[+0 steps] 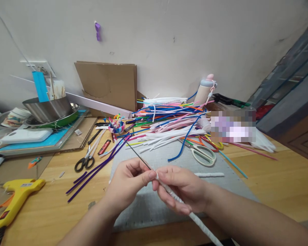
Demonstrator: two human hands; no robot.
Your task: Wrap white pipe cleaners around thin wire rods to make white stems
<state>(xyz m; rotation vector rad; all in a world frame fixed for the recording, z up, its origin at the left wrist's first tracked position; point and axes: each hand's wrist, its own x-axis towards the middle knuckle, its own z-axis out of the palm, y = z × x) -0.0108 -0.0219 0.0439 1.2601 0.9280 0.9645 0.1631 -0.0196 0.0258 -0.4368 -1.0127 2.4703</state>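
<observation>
My left hand [128, 182] is closed in a pinch where a thin dark wire [138, 154] meets a white fuzzy-wrapped rod [204, 228]. The bare wire sticks out up and to the left, past the fingers. My right hand [184, 186] is wrapped round the white rod just beside the left fingertips. From there the rod slants down to the lower right, out of view. The exact joint is partly hidden by the fingertips. Both hands are above a grey cloth mat [141, 218]. Behind the right hand lies a short white fuzzy piece [210, 175].
Behind the hands lies a heap of coloured pipe cleaners [166, 119], with pale-handled scissors [204, 155] by it. Black-handled scissors [84, 163], purple pipe cleaners [97, 169] and a yellow glue gun [17, 198] lie left. A bottle [204, 90] stands at the back.
</observation>
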